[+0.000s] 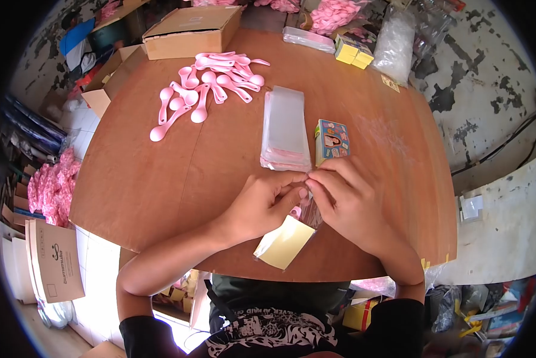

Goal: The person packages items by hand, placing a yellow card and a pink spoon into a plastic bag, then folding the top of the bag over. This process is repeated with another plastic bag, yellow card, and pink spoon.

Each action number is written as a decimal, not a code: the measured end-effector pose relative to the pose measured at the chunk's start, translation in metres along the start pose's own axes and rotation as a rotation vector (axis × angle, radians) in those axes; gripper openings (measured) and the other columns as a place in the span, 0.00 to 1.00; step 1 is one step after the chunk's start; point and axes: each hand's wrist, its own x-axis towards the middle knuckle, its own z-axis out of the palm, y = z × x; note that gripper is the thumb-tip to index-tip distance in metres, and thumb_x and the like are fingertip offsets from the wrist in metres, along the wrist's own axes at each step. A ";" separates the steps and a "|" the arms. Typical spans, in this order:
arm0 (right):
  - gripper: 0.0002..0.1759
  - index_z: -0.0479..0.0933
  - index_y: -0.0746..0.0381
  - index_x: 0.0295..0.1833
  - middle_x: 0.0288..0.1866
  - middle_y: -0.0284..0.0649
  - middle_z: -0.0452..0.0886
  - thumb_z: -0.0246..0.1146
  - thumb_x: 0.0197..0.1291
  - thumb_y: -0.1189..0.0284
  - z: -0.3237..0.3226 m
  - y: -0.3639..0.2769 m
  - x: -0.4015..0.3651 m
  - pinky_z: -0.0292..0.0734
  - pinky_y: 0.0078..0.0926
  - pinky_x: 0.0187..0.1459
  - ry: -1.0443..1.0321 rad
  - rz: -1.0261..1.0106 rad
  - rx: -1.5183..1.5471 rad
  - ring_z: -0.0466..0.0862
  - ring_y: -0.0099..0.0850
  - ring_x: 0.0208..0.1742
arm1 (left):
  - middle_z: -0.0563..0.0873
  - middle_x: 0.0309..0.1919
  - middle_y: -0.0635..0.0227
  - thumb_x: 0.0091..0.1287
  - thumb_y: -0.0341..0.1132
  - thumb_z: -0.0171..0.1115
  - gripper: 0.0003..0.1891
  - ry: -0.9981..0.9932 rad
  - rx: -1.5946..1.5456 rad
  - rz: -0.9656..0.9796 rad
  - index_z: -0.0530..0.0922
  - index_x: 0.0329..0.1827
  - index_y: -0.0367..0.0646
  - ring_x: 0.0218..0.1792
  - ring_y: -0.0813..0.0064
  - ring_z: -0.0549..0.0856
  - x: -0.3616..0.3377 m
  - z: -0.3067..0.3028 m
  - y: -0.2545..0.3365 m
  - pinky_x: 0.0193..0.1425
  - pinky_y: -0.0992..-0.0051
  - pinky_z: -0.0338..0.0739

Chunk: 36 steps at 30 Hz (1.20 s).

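My left hand (265,206) and my right hand (351,200) meet near the front of the table, fingertips pinched together at the top of a clear plastic bag (311,215). Inside the bag a pale yellow card (284,243) shows at the lower end, with a bit of a pink spoon (296,212) above it. My fingers hide most of the spoon. Just beyond my hands lies a stack of clear plastic bags (284,125). A stack of printed cards (332,138) with a blue picture side sits beside it, close to my right fingers.
Several pink spoons (211,83) lie in a loose pile at the far left. A cardboard box (190,36) stands at the back edge. Yellow card stacks (354,52), a clear packet (308,39) and a bulging clear bag (394,45) occupy the far right.
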 end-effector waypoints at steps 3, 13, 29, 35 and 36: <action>0.06 0.81 0.63 0.33 0.36 0.35 0.80 0.69 0.46 0.79 -0.002 -0.004 -0.001 0.75 0.30 0.28 -0.038 -0.073 -0.122 0.80 0.33 0.31 | 0.88 0.36 0.58 0.69 0.21 0.56 0.14 -0.024 0.153 0.114 0.77 0.57 0.30 0.36 0.79 0.88 -0.001 0.001 0.001 0.39 0.77 0.82; 0.09 0.74 0.64 0.26 0.28 0.37 0.77 0.67 0.38 0.84 -0.010 0.013 0.001 0.75 0.28 0.33 -0.092 0.126 0.333 0.79 0.31 0.31 | 0.85 0.29 0.50 0.61 0.21 0.60 0.19 -0.061 0.291 0.339 0.79 0.57 0.37 0.30 0.55 0.86 -0.001 -0.002 0.000 0.34 0.66 0.80; 0.10 0.83 0.62 0.42 0.43 0.43 0.84 0.58 0.57 0.78 -0.042 0.260 -0.054 0.80 0.32 0.34 -0.097 0.833 -0.059 0.85 0.32 0.35 | 0.88 0.41 0.62 0.75 0.26 0.53 0.15 0.187 -0.214 0.060 0.73 0.63 0.32 0.40 0.85 0.83 0.005 -0.002 -0.002 0.46 0.80 0.79; 0.10 0.82 0.64 0.49 0.40 0.38 0.85 0.63 0.62 0.78 -0.033 0.104 -0.004 0.81 0.25 0.44 0.112 0.533 0.247 0.86 0.26 0.43 | 0.88 0.42 0.61 0.76 0.26 0.52 0.16 0.195 -0.272 0.018 0.72 0.64 0.29 0.41 0.85 0.83 0.008 -0.002 -0.003 0.46 0.80 0.79; 0.09 0.81 0.65 0.49 0.41 0.36 0.85 0.63 0.64 0.77 -0.028 0.088 -0.004 0.80 0.22 0.45 -0.014 0.565 0.549 0.85 0.24 0.43 | 0.88 0.43 0.60 0.76 0.26 0.52 0.16 0.198 -0.277 0.020 0.71 0.64 0.29 0.41 0.84 0.83 0.008 -0.003 -0.005 0.46 0.80 0.79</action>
